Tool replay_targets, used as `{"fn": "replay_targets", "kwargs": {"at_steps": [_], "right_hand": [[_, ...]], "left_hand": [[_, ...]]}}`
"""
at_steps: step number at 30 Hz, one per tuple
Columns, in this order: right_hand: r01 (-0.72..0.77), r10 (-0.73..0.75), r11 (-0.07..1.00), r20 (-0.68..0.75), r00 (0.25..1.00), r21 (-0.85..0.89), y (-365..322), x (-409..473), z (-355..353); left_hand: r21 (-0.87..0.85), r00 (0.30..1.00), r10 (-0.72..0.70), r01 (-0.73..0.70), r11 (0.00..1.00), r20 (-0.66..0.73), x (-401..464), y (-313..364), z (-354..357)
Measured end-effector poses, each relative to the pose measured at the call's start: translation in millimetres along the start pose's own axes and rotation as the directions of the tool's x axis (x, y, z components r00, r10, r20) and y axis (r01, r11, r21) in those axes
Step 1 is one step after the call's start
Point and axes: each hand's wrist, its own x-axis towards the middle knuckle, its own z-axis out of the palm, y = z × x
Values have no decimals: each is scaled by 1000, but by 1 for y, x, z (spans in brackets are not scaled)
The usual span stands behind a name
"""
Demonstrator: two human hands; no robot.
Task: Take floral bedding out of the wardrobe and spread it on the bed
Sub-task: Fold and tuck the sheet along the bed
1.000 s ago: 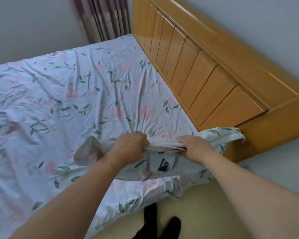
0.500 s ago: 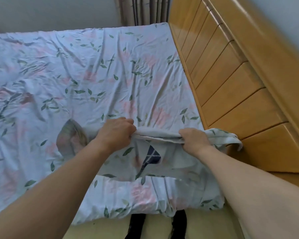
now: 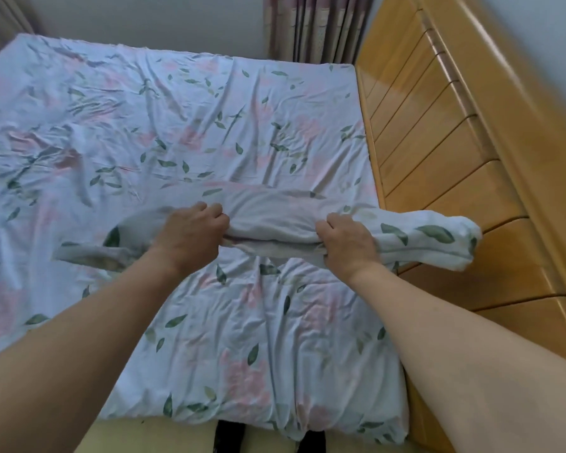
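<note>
The floral bedding (image 3: 190,132), pale blue with pink blooms and green leaves, lies wrinkled across the bed. Its near-right part is bunched into a roll (image 3: 415,237) lifted just above the sheet, one end reaching toward the headboard. My left hand (image 3: 190,237) grips the roll on the left. My right hand (image 3: 347,243) grips it farther right. Both fists are closed around the fabric, about a forearm's length apart.
A wooden panelled headboard (image 3: 445,165) runs along the right side. Striped curtains (image 3: 311,27) hang at the far wall. The near bed edge (image 3: 242,416) drops to a yellowish floor, where my dark feet (image 3: 229,436) show.
Both hands have carried the bunched fabric up and farther onto the bed, away from the near edge. The dark printed label seen earlier below the fold is hidden now.
</note>
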Motion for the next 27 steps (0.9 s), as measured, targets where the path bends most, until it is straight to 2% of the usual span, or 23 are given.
{"fn": "replay_targets", "kwargs": {"at_steps": [3, 8, 11, 17, 22, 24, 25, 27], "right_hand": [[-30, 30, 999, 16, 999, -16, 9, 4, 8], [-4, 13, 998, 141, 990, -61, 15, 26, 5], [18, -14, 999, 108, 994, -37, 14, 42, 3], [278, -281, 958, -24, 960, -66, 18, 89, -10], [393, -392, 920, -50, 919, 7, 73, 80, 22], [415, -413, 909, 54, 909, -35, 105, 67, 52], [415, -399, 907, 163, 902, -75, 121, 58, 71], [345, -256, 923, 398, 881, -172, 149, 32, 109]], "left_hand": [[-54, 995, -62, 66, 996, 72, -1, 18, 1], [-61, 976, -82, 96, 994, 201, -1, 42, -7], [-90, 966, -117, 141, 986, 231, -3, 42, -14], [-105, 936, -209, 248, 963, 284, -11, 80, -52], [-143, 875, -301, 376, 915, 380, 15, 178, -26], [-177, 839, -332, 439, 881, 431, 33, 226, 7], [-197, 815, -347, 477, 857, 464, 42, 253, 28], [-259, 767, -340, 540, 801, 545, 55, 305, 73]]}}
